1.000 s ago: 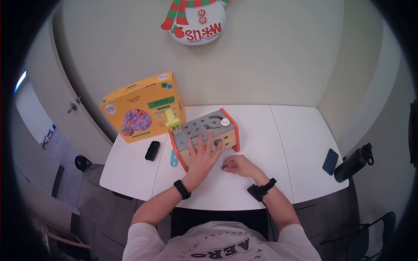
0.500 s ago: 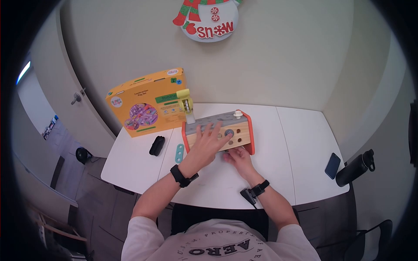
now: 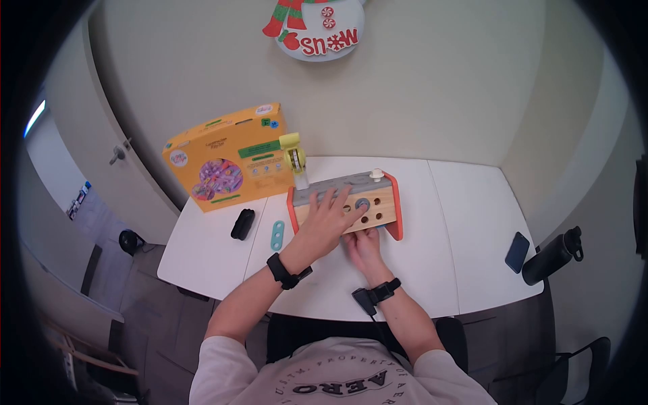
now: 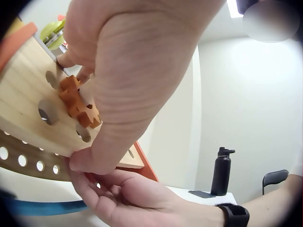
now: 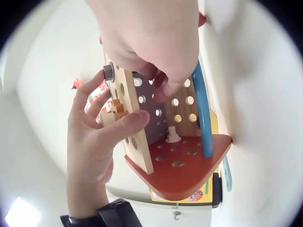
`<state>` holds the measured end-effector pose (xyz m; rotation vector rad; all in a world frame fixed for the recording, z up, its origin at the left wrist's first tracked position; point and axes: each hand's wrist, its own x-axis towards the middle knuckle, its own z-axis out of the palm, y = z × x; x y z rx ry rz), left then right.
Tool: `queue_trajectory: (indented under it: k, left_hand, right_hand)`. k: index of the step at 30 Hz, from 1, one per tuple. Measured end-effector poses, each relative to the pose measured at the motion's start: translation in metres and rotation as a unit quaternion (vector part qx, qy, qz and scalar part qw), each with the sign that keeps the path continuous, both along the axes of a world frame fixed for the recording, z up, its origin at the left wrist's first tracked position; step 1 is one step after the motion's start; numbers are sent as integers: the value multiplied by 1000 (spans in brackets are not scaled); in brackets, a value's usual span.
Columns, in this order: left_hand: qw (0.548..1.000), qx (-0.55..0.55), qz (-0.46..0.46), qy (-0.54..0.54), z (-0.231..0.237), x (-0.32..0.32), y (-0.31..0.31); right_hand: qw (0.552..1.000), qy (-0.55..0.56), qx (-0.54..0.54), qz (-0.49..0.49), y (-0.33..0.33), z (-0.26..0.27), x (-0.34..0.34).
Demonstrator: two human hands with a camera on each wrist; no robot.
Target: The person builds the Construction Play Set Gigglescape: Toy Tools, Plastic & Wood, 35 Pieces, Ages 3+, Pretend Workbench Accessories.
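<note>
A toy workbench point(image 3: 388, 210) of wood, with red end panels and a grey top, is tilted back on the table. My left hand point(image 3: 320, 229) grips its front panel, thumb round the lower edge, a fingertip at the grey bolt point(image 5: 109, 72). An orange toothed piece point(image 4: 75, 99) sits on that panel beside these fingers. From below, my right hand point(image 3: 366, 250) reaches behind the panel with fingers curled; the small dark piece it pinched earlier is hidden now. Inside, a white screw point(image 5: 173, 135) and a blue bar point(image 5: 202, 113) show. A yellow toy tool point(image 3: 293, 152) stands at the top's left end.
A yellow box point(image 3: 202, 145) stands behind on the left. A black case point(image 3: 243, 224) and a teal strip with holes point(image 3: 277, 235) lie left of the workbench. The phone point(image 3: 518, 252) and black bottle point(image 3: 553, 256) are at the table's right edge.
The workbench has tipped back, showing more of its front panel, and sits further right in view. My right hand has moved from over the table to beneath and behind that panel.
</note>
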<state>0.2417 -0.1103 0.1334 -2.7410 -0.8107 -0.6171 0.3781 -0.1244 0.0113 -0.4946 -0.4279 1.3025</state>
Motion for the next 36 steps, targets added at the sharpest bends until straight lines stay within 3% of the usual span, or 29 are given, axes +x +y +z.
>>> queue_trajectory:
  k: [4,10,12,17,20,21,24,25,26,28,31,34,36]
  left_hand:
    - [1000,11,-2,-1,0,-1,0]
    - [997,72,27,23,-10,6,-2]
    - [996,84,32,28,-9,10,-2]
    - [998,62,18,0,-7,11,4]
    - [997,69,30,17,-10,11,4]
    - [996,78,36,23,-12,12,4]
    - [997,69,28,9,-12,12,2]
    - [998,66,22,-2,-12,11,1]
    - [998,64,19,0,-12,11,2]
    - [998,62,21,1,-13,10,2]
    - [998,60,28,7,-13,11,2]
    - [998,53,24,2,-13,12,4]
    - [999,47,19,-3,-14,13,4]
  right_hand:
    - [993,-108,-14,54,-15,8,10]
    - [988,-138,-32,55,-26,16,16]
    - [958,-283,-33,40,-21,-3,20]
    - [793,-608,49,9,-43,4,26]
    - [653,-756,40,10,-62,43,43]
    - [629,-772,6,87,-67,58,51]
    - [494,-842,45,211,-90,60,78]
    - [437,-852,3,288,-105,73,80]
    - [412,-851,-24,325,-119,79,83]
    - [408,-847,-19,341,-147,73,96]
    - [446,-829,-67,330,-175,61,92]
    - [496,-813,57,298,-172,42,96]
    - [537,-752,-12,382,-160,43,92]
